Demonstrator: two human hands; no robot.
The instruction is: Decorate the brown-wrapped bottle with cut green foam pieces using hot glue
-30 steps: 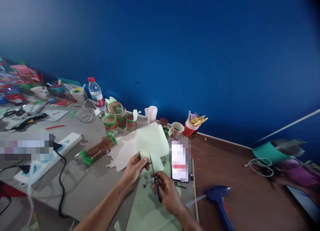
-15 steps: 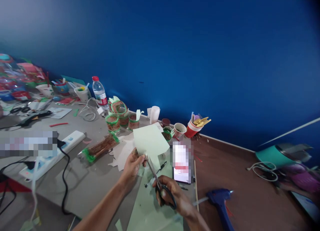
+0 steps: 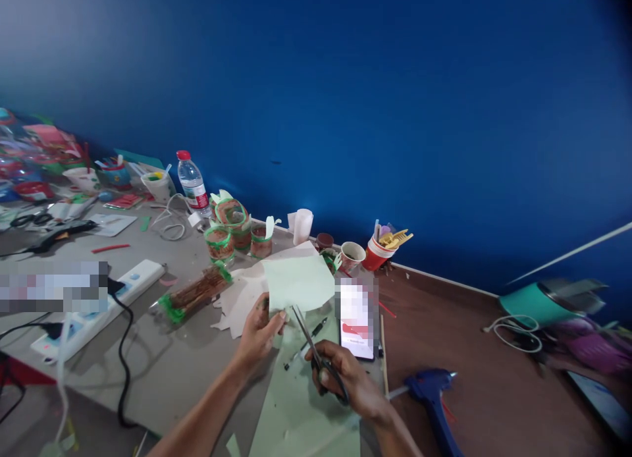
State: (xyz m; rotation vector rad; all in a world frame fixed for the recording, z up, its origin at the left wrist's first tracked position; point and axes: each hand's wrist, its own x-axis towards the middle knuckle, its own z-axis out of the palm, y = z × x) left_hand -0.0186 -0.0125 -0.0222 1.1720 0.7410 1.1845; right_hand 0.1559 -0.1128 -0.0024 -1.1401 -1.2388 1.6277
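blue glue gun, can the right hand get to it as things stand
Probably, though not to grip it yet: the glue gun lies beside the right hand with nothing tall between, but that hand holds the scissors.

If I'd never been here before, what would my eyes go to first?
Probably the huge deep-blue wall across the top. Next, in the middle, the pale green sheet of paper pinched in the left hand, with black-handled metal scissors in the right hand near its lower edge. The bright rectangular phone glows just to their right.
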